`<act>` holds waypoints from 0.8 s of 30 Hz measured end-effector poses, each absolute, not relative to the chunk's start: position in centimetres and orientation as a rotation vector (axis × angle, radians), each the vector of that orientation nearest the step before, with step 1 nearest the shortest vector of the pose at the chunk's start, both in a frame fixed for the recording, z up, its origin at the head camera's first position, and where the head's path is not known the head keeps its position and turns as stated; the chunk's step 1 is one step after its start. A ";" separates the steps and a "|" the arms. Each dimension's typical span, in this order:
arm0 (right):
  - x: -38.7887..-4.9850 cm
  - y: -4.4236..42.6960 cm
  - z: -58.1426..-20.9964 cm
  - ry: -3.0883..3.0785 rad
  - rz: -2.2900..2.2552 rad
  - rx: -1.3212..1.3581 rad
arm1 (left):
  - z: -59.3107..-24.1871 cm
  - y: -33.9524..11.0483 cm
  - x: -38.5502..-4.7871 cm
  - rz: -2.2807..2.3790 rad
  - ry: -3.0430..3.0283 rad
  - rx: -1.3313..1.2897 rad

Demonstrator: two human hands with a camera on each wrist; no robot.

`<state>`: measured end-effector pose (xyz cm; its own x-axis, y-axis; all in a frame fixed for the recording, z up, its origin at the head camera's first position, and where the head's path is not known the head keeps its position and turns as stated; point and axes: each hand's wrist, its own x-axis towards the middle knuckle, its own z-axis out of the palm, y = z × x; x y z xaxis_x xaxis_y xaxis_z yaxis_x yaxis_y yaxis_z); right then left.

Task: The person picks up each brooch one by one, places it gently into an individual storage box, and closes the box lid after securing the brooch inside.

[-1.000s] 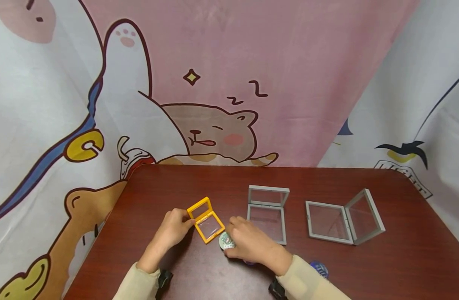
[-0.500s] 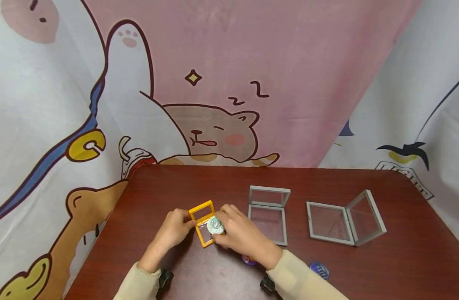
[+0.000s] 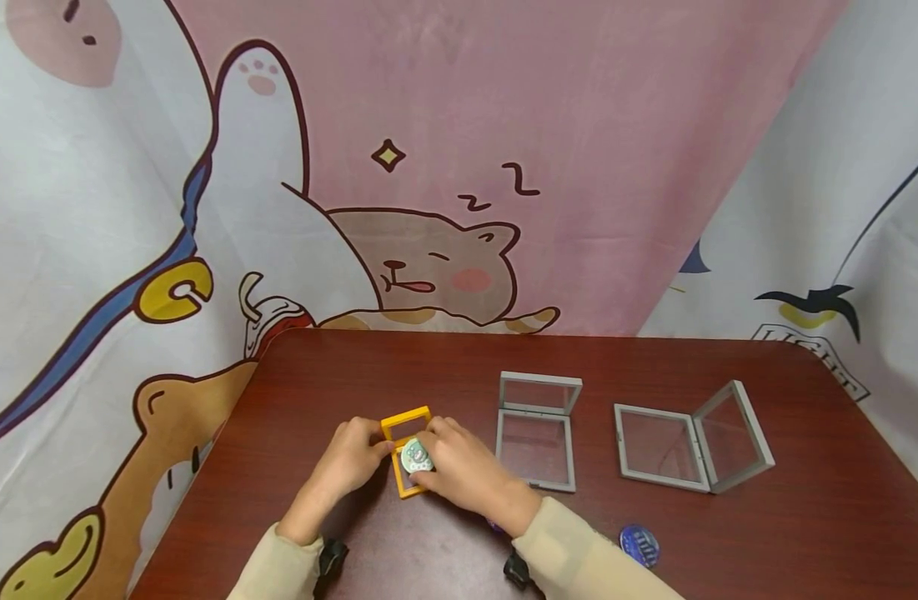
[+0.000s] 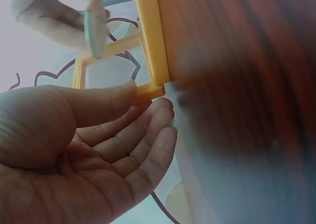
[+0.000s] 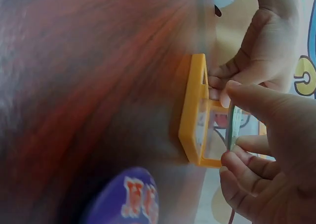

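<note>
Reddish-brown table [image 3: 387,550] under yellow frame [image 5: 189,105], two grey frames [image 3: 536,411] [image 3: 697,450], two badges [image 3: 639,545] [image 5: 131,199]

A grey square plastic frame [image 3: 535,412] lies between a yellow square one [image 3: 404,417] and another grey one [image 3: 699,450]. A round blue badge [image 3: 639,546] lies before the last.

Round pale-green badge [image 3: 415,457]: is moving leftward over the square yellow hinged frame [image 3: 400,443]
Right hand [image 3: 466,467]: is carrying it
Frame: is turning slightly clockwise
</note>
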<state>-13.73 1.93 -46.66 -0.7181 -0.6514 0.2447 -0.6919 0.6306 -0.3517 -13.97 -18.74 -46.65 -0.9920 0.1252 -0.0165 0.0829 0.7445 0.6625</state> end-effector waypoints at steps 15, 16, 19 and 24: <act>-13.6 0.9 -47.8 -2.826 0.455 1.094 | -46.5 -18.8 -13.9 1.106 2.887 0.179; -13.6 0.9 -47.8 -2.831 0.454 1.092 | -46.5 -18.8 -13.9 1.106 2.888 0.180; -13.6 0.8 -47.7 -2.850 0.451 1.083 | -46.5 -18.8 -13.9 1.111 2.889 0.181; -13.5 0.7 -47.6 -2.867 0.444 1.074 | -46.4 -18.8 -13.8 1.119 2.884 0.174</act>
<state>-13.50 0.68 -47.57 -0.7579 -0.6363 0.1439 -0.6501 0.7178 -0.2492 -13.85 -18.76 -46.41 -0.9928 0.1198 0.0005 0.0888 0.7329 0.6746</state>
